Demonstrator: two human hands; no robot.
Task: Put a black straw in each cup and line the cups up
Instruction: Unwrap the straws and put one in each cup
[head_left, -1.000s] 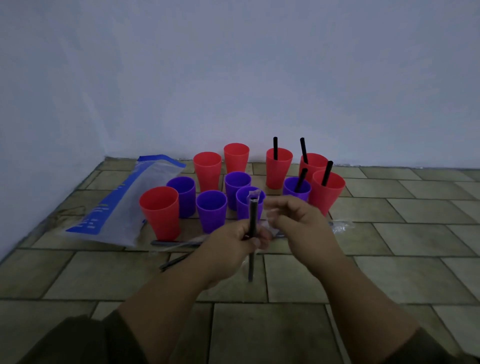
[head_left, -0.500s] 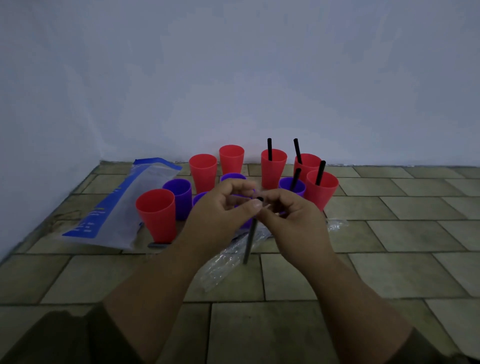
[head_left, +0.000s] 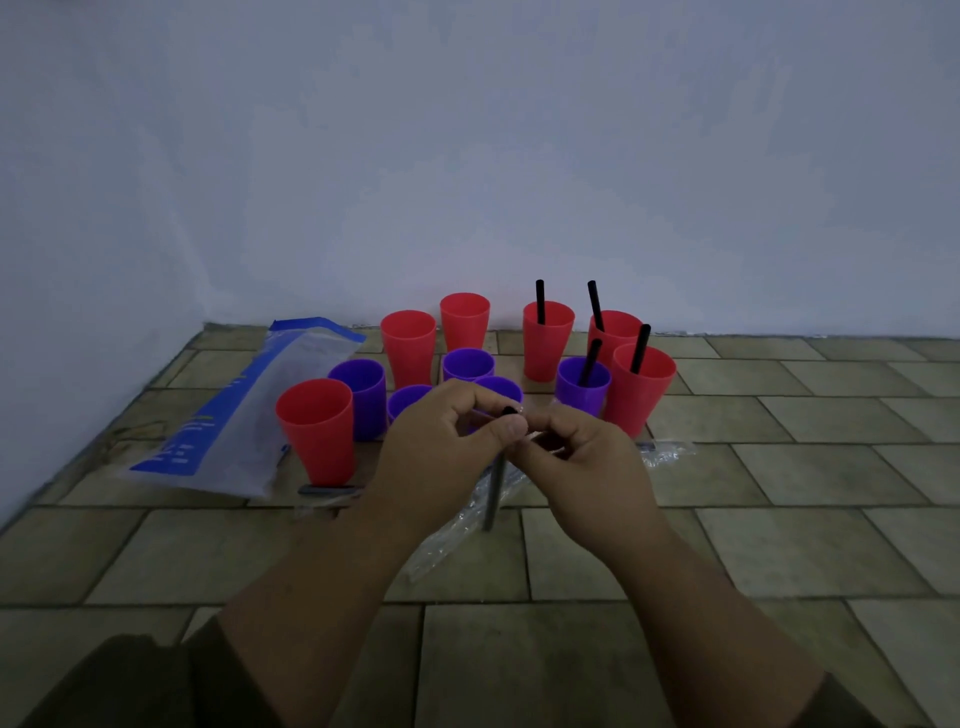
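the black straw (head_left: 494, 488) hangs upright over the tiles just in front of the cups (head_left: 317, 431), partly in its clear wrapper (head_left: 457, 540). our left hand (head_left: 441, 457) pinches its top and our right hand (head_left: 582, 467) seems to pinch the wrapper beside it. we count four cups with straws and seven without, none in a line. our fingers hide the grip and parts of two purple cups.

Tiled floor (head_left: 779, 519): red cups (head_left: 317, 426), purple cups (head_left: 361, 395) standing clustered; blue-printed plastic bag (head_left: 234, 426) at left; clear wrapper (head_left: 667, 452) near.
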